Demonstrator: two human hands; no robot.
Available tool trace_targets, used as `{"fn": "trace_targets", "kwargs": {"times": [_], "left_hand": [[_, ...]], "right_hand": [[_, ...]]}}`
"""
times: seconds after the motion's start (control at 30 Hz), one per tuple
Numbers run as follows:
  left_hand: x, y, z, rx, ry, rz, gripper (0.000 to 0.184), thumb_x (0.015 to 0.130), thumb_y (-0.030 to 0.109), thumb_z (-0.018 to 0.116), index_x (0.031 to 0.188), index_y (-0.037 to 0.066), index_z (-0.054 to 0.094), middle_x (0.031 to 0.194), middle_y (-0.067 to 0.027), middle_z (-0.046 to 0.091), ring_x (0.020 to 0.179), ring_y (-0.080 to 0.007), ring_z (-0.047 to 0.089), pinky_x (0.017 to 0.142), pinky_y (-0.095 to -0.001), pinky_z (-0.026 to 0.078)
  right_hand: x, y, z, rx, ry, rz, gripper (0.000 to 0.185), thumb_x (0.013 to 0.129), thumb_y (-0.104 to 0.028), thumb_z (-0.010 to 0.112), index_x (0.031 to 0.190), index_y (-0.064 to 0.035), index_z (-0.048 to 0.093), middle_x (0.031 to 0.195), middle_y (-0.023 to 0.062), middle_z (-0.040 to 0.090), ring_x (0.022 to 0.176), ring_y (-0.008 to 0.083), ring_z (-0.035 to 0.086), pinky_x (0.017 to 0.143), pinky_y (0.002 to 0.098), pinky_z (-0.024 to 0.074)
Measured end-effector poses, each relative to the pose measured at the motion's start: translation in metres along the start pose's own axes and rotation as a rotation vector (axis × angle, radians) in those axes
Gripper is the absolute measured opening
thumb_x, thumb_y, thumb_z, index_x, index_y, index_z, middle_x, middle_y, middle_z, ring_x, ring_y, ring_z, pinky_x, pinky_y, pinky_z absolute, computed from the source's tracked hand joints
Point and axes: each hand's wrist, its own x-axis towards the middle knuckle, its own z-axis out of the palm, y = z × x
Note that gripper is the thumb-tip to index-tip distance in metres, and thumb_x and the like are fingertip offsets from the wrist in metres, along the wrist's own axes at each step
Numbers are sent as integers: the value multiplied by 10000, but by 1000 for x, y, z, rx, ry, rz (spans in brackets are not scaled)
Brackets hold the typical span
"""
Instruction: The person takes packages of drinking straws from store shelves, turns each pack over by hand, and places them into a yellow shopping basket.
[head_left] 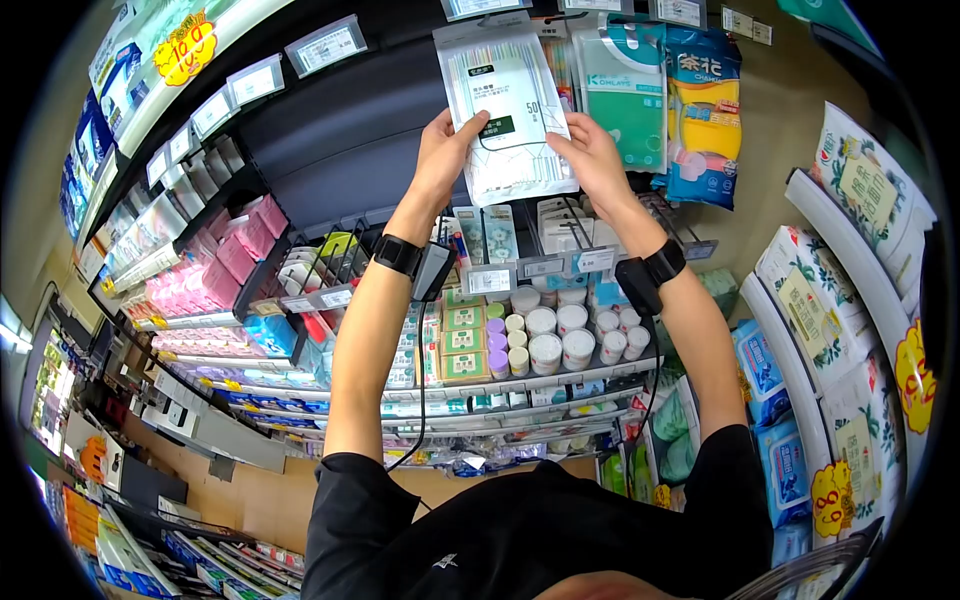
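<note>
A flat white and clear packet of coloured straws (510, 85), marked 50, is held up by both hands at the upper middle. My left hand (447, 150) grips its left edge, the thumb lying on the front. On the right edge is my right hand (592, 160), its thumb also on the front face. The fingers behind the packet are hidden. Just right of it hang a green and white packet (622, 95) and a blue and yellow packet (703, 115). Both wrists wear black straps with small devices and cables.
Below the hands, hooks with price tags (490, 279) jut out over a shelf of round white tubs (545, 352) and green boxes (463, 342). Pink packs (235, 250) fill shelves at the left. Large white tissue packs (815, 300) line the right side.
</note>
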Motion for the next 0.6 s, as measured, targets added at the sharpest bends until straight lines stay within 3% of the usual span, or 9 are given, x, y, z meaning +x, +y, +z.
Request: {"fn": "trace_targets", "kwargs": {"times": [0.37,0.6], "left_hand": [[-50,38,8,-32,-79,33,409,991,204,620,1262,-91,540,1111,-163,688,926,-159,707,773,-267,585],[-92,72,12,-97,-103,26,428,971,213,653,1254,-92,552,1115,-163,700,951,-163,699,816,-273,561]], "right_hand": [[-58,-52,16,95,66,-32,388,933,-91,663,1265,63,534,1208,133,640,1102,165,611,943,281,483],[-99,-89,31,103,89,-31,406,934,-87,660,1283,65,522,1225,138,636,1109,164,612,956,282,479]]}}
